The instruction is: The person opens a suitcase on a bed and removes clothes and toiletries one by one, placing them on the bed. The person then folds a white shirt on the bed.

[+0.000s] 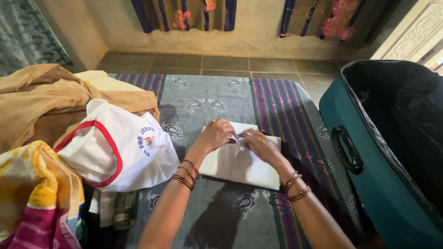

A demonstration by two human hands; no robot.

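White folded cotton cloth lies mid-mat on our grey paisley bedspread, pinned flat by our left hand while our right hand pinches its far edge, the open teal suitcase waiting right.

Left hand and right hand palm-down, fingers curled, fingertips meeting; forearms converge, bangled wrists.

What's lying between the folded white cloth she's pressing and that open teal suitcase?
Nothing lies there. In the head view, only the grey-and-striped mat shows between the folded white cloth and the teal suitcase.
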